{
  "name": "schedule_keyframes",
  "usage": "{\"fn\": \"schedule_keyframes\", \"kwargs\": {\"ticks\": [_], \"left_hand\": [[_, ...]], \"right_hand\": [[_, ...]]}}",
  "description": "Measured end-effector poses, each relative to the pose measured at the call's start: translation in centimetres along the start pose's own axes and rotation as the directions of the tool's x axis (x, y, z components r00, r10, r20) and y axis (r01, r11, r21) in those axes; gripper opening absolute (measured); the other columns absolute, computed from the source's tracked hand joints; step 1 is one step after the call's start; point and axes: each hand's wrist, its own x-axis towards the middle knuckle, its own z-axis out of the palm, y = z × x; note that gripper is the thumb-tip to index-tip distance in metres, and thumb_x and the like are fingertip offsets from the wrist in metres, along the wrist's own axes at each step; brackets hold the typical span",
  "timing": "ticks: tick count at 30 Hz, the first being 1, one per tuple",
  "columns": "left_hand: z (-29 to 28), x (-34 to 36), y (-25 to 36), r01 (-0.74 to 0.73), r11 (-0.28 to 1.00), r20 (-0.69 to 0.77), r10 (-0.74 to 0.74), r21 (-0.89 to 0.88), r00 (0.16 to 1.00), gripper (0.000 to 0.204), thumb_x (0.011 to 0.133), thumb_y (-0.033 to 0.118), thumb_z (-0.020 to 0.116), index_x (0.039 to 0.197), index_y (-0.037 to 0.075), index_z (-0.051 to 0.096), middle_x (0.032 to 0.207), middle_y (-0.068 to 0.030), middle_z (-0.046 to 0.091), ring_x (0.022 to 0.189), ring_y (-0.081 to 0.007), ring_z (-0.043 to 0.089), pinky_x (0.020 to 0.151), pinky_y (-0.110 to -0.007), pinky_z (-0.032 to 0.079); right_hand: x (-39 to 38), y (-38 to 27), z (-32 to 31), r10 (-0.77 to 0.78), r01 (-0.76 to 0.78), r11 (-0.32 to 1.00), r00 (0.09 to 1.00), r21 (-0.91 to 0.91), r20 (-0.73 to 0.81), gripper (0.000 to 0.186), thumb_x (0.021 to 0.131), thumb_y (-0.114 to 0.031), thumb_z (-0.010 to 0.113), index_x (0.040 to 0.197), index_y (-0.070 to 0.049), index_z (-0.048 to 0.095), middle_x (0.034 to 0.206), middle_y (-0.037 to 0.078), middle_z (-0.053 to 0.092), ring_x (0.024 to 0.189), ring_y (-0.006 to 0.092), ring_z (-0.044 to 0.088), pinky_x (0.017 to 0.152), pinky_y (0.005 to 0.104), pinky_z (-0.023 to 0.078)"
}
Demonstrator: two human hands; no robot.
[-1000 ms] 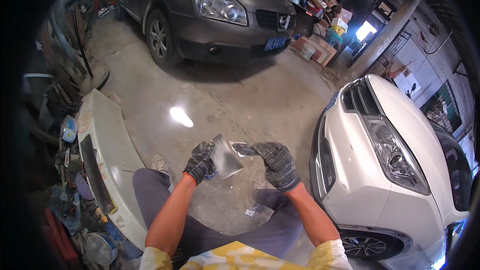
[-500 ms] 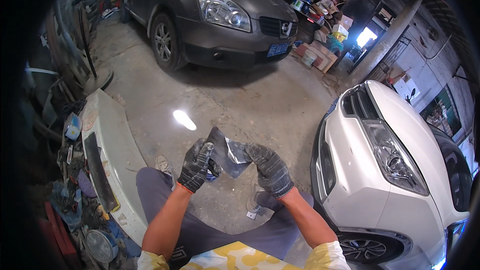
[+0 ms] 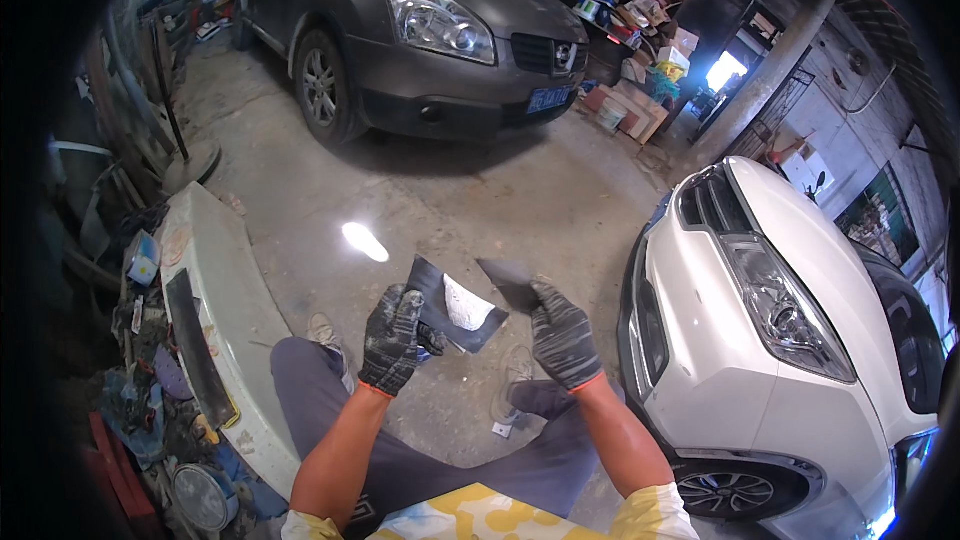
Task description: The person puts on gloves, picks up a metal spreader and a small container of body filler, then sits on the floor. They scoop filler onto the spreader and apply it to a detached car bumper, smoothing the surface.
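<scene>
My left hand (image 3: 393, 338), in a dark grey knit glove, is closed on a square dark plate (image 3: 428, 295) bearing a white paste patch (image 3: 465, 302). A small blue item shows below that plate, too hidden to name. My right hand (image 3: 563, 337), gloved alike, grips a thin dark flat spreader (image 3: 505, 283) by its near end, tilted toward the left, a little apart from the plate. Both hands are above the concrete floor, between my knees.
A pale bumper (image 3: 220, 290) lies along the left beside clutter (image 3: 140, 380) and a round metal stand (image 3: 200, 170). A white car (image 3: 780, 290) is close on the right, a dark grey car (image 3: 440, 70) ahead. Stacked boxes (image 3: 650, 10) and a pillar (image 3: 770, 70) stand behind.
The spreader in my right hand has moved from over the left plate to beside it, upper right. The plate has turned, showing more of the white paste on its face.
</scene>
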Motion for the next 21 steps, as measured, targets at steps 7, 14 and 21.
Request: {"fn": "schedule_keyframes", "kwargs": {"ticks": [7,14,21], "left_hand": [[-0.4,0.1,-0.3,-0.062,0.969,-0.047,0.075,0.239,0.996,0.015,0.095,0.020,0.051,0.090,0.006,0.052,0.059,-0.0045,0.055,0.043,-0.0135,0.054,0.041,-0.026,0.045],[-0.8,1.0,0.4,-0.032,0.999,-0.091,0.029,-0.034,0.995,0.014,0.095,0.018,0.050,0.088,0.006,0.052,0.058,-0.0028,0.053,0.044,-0.0122,0.054,0.042,-0.025,0.045],[-0.9,0.2,-0.4,0.073,0.986,-0.122,-0.055,0.150,0.991,0.015,0.095,0.021,0.052,0.089,0.007,0.052,0.061,-0.0026,0.054,0.043,-0.0133,0.053,0.040,-0.027,0.046]], "right_hand": [[-0.1,-1.8,-1.9,0.009,-0.053,0.986,0.964,0.159,0.267,0.029,0.085,-0.003,0.054,0.114,0.003,0.057,0.101,0.022,0.063,0.095,0.0307,0.063,0.082,0.0339,0.050],[-0.3,-1.2,-1.0,-0.216,0.307,0.928,0.904,-0.209,0.370,0.029,0.085,-0.003,0.051,0.113,0.000,0.058,0.103,0.021,0.063,0.093,0.0316,0.063,0.081,0.0344,0.050],[0.1,-1.5,-0.8,0.197,-0.229,0.928,0.971,0.292,0.134,0.029,0.086,0.001,0.052,0.114,-0.001,0.056,0.099,0.017,0.064,0.093,0.0255,0.064,0.081,0.0307,0.049]]}}
